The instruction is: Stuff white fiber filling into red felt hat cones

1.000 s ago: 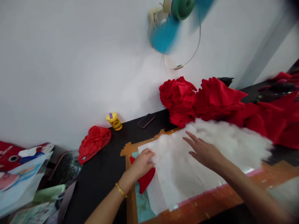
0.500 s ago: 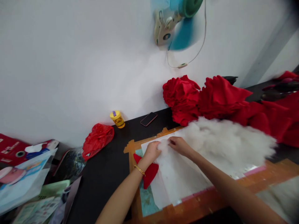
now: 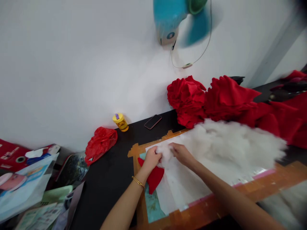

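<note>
Between my two hands is a small tuft of white fluffy stuffing [image 3: 165,152]. My left hand [image 3: 153,158] pinches its left side, and my right hand [image 3: 180,152] grips its right side with closed fingers. Under my left wrist lies a red fabric piece [image 3: 155,179], partly covered by the hand. White paper [image 3: 184,182] spreads beneath both hands. To the right of my right hand sits a big heap of white stuffing [image 3: 230,143].
Red fabric pieces [image 3: 188,99] are piled along the wall. A phone [image 3: 153,122], a yellow-lidded jar [image 3: 121,122] and a red plastic bag [image 3: 100,143] lie at the back. Boxes and papers crowd the left. A wall fan [image 3: 182,19] hangs above.
Both hands have shifted slightly left and toward me with the tuft. The tuft looks larger and more spread between the fingers.
</note>
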Action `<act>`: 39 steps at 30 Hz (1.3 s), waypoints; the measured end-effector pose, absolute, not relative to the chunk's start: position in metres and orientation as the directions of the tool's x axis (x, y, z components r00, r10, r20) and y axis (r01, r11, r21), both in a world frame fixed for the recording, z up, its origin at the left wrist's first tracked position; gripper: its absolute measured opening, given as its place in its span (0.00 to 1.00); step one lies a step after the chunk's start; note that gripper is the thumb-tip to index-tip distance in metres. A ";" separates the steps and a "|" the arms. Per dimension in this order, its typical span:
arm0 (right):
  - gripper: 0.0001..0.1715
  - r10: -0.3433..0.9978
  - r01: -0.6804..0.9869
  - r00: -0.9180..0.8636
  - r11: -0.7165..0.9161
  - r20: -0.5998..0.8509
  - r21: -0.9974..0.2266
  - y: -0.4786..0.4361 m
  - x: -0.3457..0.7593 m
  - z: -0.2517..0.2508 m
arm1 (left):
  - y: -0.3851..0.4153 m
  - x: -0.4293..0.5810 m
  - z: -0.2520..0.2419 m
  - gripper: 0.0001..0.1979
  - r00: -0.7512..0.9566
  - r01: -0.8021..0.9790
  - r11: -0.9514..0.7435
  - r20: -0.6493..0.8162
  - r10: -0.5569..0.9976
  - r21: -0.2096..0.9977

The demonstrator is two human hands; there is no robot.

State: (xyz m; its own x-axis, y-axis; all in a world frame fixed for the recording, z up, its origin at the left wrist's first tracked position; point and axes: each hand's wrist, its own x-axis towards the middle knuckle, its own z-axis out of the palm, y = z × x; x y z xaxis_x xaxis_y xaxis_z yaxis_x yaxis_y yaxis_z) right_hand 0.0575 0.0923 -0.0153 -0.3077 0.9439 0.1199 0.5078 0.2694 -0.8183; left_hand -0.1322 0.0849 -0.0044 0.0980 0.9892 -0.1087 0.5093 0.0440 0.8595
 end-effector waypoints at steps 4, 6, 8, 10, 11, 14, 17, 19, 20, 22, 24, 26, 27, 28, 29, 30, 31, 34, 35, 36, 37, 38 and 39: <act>0.16 0.961 0.558 -0.238 0.256 0.143 -0.790 0.103 0.084 -0.017 | 0.085 -0.159 -0.002 0.08 0.047 0.558 0.073 -0.119 0.992 0.827; 0.18 0.960 0.556 -0.248 0.249 0.128 -0.793 0.104 0.092 -0.018 | 0.084 -0.163 -0.003 0.09 0.054 0.572 0.071 -0.124 0.991 0.817; 0.24 0.948 0.519 -0.309 0.237 0.078 -0.821 0.100 0.089 -0.017 | 0.083 -0.155 -0.004 0.10 0.075 0.574 0.048 -0.111 0.991 0.817; 0.33 0.928 0.446 -0.369 0.225 0.051 -0.867 0.095 0.078 -0.016 | 0.080 -0.141 -0.005 0.11 0.093 0.570 0.009 -0.075 0.993 0.821; 0.35 0.921 0.406 -0.385 0.224 0.057 -0.886 0.092 0.071 -0.016 | 0.079 -0.134 -0.004 0.11 0.101 0.568 -0.012 -0.056 0.993 0.823; 0.24 0.923 0.337 -0.371 0.235 0.100 -0.912 0.089 0.058 -0.019 | 0.078 -0.122 -0.002 0.09 0.131 0.557 -0.043 -0.037 0.991 0.829; 0.19 0.942 0.342 -0.328 0.195 0.078 -0.919 0.093 0.064 -0.023 | 0.079 -0.130 -0.001 0.06 0.158 0.544 -0.029 -0.069 0.985 0.839; 0.19 0.956 0.357 -0.286 0.162 0.058 -0.920 0.096 0.073 -0.026 | 0.081 -0.142 -0.003 0.04 0.161 0.541 -0.020 -0.080 0.984 0.841; 0.18 0.963 0.364 -0.267 0.147 0.048 -0.920 0.097 0.078 -0.027 | 0.081 -0.148 -0.004 0.03 0.159 0.541 -0.021 -0.078 0.984 0.840; 0.18 0.973 0.374 -0.230 0.117 0.031 -0.920 0.098 0.086 -0.029 | 0.081 -0.158 -0.006 0.04 0.150 0.542 -0.027 -0.065 0.987 0.840; 0.19 0.981 0.376 -0.196 0.088 0.014 -0.923 0.098 0.091 -0.031 | 0.081 -0.165 -0.007 0.05 0.151 0.537 -0.038 -0.051 0.987 0.843; 0.19 0.983 0.370 -0.182 0.066 -0.002 -0.927 0.097 0.092 -0.032 | 0.080 -0.168 -0.005 0.07 0.174 0.516 -0.054 -0.043 0.984 0.855; 0.19 0.984 0.365 -0.180 0.059 -0.008 -0.929 0.096 0.091 -0.032 | 0.079 -0.168 -0.004 0.11 0.190 0.499 -0.062 -0.040 0.981 0.864; 0.19 0.983 0.360 -0.182 0.056 -0.011 -0.931 0.095 0.089 -0.032 | 0.078 -0.165 -0.003 0.17 0.208 0.482 -0.070 -0.037 0.977 0.873; 0.19 0.983 0.352 -0.185 0.056 -0.011 -0.934 0.094 0.087 -0.032 | 0.077 -0.161 -0.002 0.23 0.221 0.457 -0.068 -0.038 0.975 0.887; 0.19 0.982 0.344 -0.189 0.060 -0.007 -0.937 0.093 0.083 -0.031 | 0.076 -0.156 0.000 0.29 0.224 0.422 -0.047 -0.054 0.973 0.905; 0.18 0.981 0.335 -0.194 0.066 -0.001 -0.940 0.091 0.079 -0.030 | 0.075 -0.149 0.000 0.32 0.221 0.382 -0.008 -0.083 0.972 0.924; 0.16 0.977 0.307 -0.212 0.086 0.019 -0.948 0.088 0.068 -0.026 | 0.077 -0.127 -0.001 0.22 0.195 0.288 0.118 -0.179 0.964 0.950; 0.15 0.977 0.302 -0.213 0.087 0.022 -0.949 0.087 0.067 -0.025 | 0.078 -0.122 -0.002 0.17 0.179 0.280 0.138 -0.193 0.965 0.950; 0.14 0.978 0.298 -0.209 0.085 0.022 -0.951 0.087 0.067 -0.025 | 0.080 -0.118 -0.004 0.12 0.161 0.288 0.139 -0.191 0.968 0.947; 0.13 0.980 0.297 -0.200 0.078 0.018 -0.952 0.087 0.068 -0.025 | 0.082 -0.117 -0.005 0.08 0.138 0.299 0.133 -0.181 0.974 0.945; 0.12 0.982 0.296 -0.189 0.067 0.011 -0.953 0.086 0.071 -0.025 | 0.084 -0.118 -0.007 0.06 0.113 0.308 0.129 -0.171 0.979 0.943; 0.11 0.985 0.297 -0.175 0.052 0.000 -0.953 0.086 0.075 -0.026 | 0.085 -0.121 -0.007 0.05 0.088 0.314 0.128 -0.163 0.983 0.941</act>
